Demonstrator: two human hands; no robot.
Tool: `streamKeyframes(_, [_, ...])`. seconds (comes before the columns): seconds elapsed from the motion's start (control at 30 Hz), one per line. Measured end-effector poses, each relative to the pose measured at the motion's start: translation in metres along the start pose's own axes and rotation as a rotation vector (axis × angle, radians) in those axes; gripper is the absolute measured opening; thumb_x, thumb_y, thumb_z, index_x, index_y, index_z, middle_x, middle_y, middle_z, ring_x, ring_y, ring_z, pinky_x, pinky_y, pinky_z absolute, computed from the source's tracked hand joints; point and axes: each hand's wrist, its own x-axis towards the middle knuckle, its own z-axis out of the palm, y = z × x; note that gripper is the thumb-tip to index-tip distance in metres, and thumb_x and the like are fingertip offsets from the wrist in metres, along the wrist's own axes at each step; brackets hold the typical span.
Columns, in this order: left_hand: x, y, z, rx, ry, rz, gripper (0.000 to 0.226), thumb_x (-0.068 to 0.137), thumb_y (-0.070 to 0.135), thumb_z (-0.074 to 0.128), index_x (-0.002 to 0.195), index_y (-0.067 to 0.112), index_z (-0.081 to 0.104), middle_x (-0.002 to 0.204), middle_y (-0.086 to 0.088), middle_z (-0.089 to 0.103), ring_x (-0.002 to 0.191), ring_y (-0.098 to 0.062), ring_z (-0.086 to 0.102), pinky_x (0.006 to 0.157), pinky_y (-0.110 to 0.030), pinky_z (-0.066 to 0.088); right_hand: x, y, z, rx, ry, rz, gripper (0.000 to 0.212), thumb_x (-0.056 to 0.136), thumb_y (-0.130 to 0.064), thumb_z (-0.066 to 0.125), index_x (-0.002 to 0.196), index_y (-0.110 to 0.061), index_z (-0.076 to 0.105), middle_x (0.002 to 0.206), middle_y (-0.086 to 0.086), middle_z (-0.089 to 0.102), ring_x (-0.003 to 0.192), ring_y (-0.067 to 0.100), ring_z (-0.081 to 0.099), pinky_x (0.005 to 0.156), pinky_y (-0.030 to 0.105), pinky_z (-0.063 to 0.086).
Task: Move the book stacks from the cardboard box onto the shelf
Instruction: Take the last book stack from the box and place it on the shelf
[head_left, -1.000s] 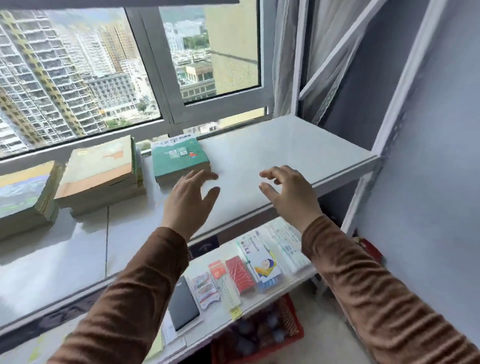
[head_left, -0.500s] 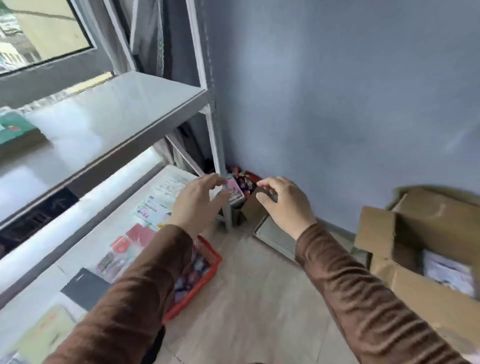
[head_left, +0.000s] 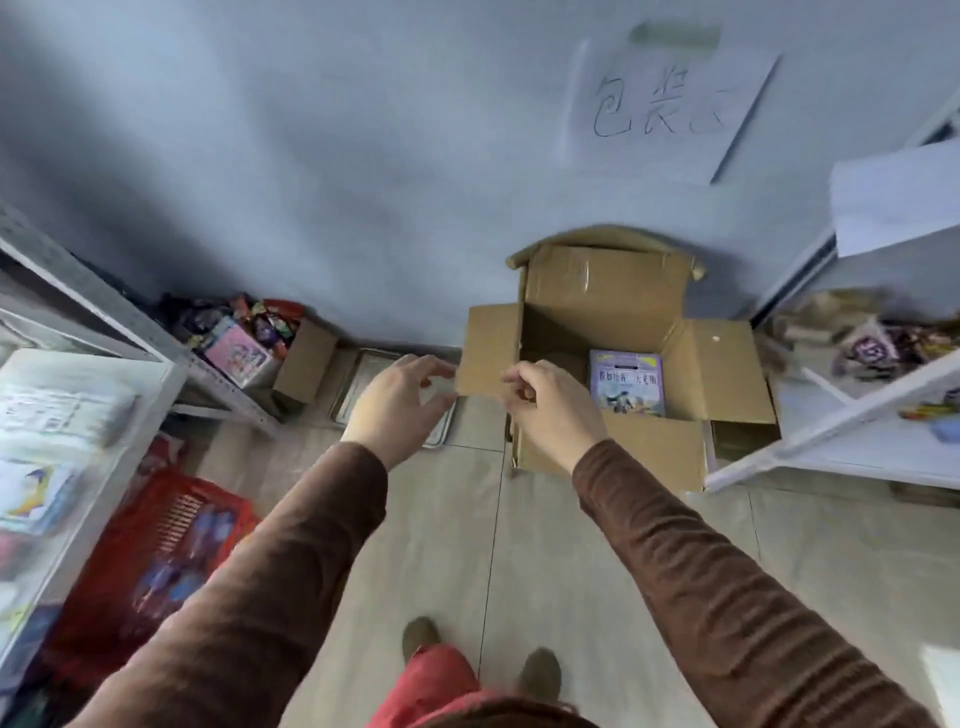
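An open cardboard box (head_left: 727, 374) stands on the floor against the grey wall, flaps spread. Inside it lies a stack of books with a purple cover (head_left: 627, 382) on top. My left hand (head_left: 397, 402) hovers over the floor just left of the box's left flap, fingers apart and empty. In front of the box's left edge is my right hand (head_left: 550, 408), fingers loosely curled and holding nothing. The white shelf (head_left: 78, 415) edge shows at the far left; its upper board with the placed books is out of view.
A red basket (head_left: 145, 545) sits on the floor under the left shelf. A metal tray (head_left: 363, 384) and a small carton (head_left: 306, 361) with snack packets lie by the wall. Another white rack (head_left: 831, 447) stands at the right. My feet (head_left: 421, 636) are below.
The view has swung right from the window shelf, with its stacked books, to the floor and the box. Both empty hands have come down from the shelf to the box's left side.
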Motion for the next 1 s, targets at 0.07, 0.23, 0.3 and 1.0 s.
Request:
streamKeyframes(0.07, [0.020, 0.015, 0.027, -0.005, -0.042, 0.002, 0.024, 0.089, 0.032, 0.063, 0.112, 0.027, 0.068, 0.117, 0.006, 0.065, 0.100, -0.011, 0.061, 0.086, -0.034, 0.052, 0.005, 0.033, -0.011, 0.024, -0.001, 0.059, 0.023, 0.090, -0.032, 0.064, 0.112, -0.025, 0.069, 0.098, -0.005, 0.062, 0.095, 0.020, 0.061, 0.082, 0.039, 0.053])
streamKeyframes(0.23, [0.082, 0.046, 0.089, -0.029, -0.127, 0.027, 0.024, 0.092, 0.032, 0.061, 0.114, 0.024, 0.067, 0.115, 0.006, 0.065, 0.099, -0.010, 0.060, 0.084, -0.028, 0.050, 0.033, 0.107, -0.030, 0.058, 0.000, 0.198, 0.027, 0.093, -0.030, 0.063, 0.119, -0.023, 0.067, 0.106, -0.003, 0.063, 0.097, 0.015, 0.061, 0.082, 0.032, 0.051])
streamKeyframes(0.3, [0.105, 0.055, 0.114, -0.039, -0.183, 0.029, 0.025, 0.092, 0.030, 0.061, 0.116, 0.022, 0.067, 0.113, 0.005, 0.065, 0.098, -0.010, 0.060, 0.081, -0.024, 0.046, 0.043, 0.135, -0.035, 0.070, -0.012, 0.253, 0.029, 0.094, -0.029, 0.063, 0.122, -0.021, 0.065, 0.113, -0.002, 0.064, 0.101, 0.016, 0.062, 0.084, 0.031, 0.051])
streamKeyframes(1.0, [0.285, 0.084, 0.378, -0.098, -0.487, -0.522, 0.054, 0.092, 0.031, 0.065, 0.139, 0.011, 0.049, 0.130, -0.009, 0.063, 0.115, -0.023, 0.060, 0.092, -0.028, 0.044, 0.180, 0.398, 0.011, 0.325, -0.238, 0.654, 0.074, 0.091, -0.031, 0.068, 0.153, -0.012, 0.032, 0.158, 0.008, 0.037, 0.145, 0.027, 0.035, 0.119, 0.039, 0.031])
